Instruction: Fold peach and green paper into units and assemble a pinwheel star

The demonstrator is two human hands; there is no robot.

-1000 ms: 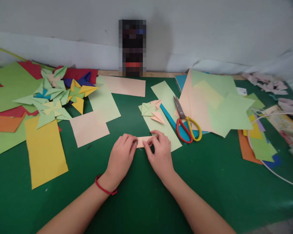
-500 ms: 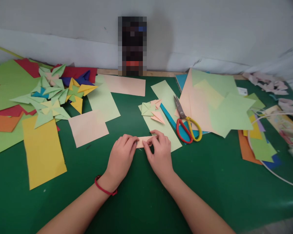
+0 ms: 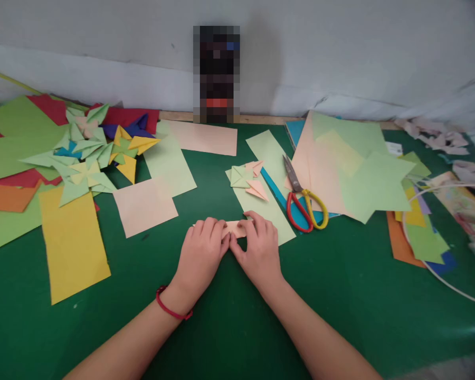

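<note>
A small folded strip of peach paper (image 3: 234,228) lies on the green tabletop between my hands. My left hand (image 3: 203,248), a red cord bracelet on its wrist, grips the strip's left part with curled fingers. On the other side my right hand (image 3: 259,243) holds the right part, its fingers bent over the paper. Both thumbs come together at the near edge. Just beyond sits a folded paper piece (image 3: 243,177) in pale green with peach points, on a pale green sheet (image 3: 271,221). Scissors (image 3: 296,182) with one red and one yellow handle lie right of it.
Folded paper stars (image 3: 87,174) and coloured sheets cover the left, with a yellow sheet (image 3: 75,248) nearer me. A peach sheet (image 3: 144,206) lies left of my hands. Large pale green sheets (image 3: 374,182) and a white cable (image 3: 439,274) are right. A pixelated object (image 3: 216,74) stands against the wall.
My thumbs have come together at the near edge of the peach strip; before, they were apart. The whole view has shifted slightly.
</note>
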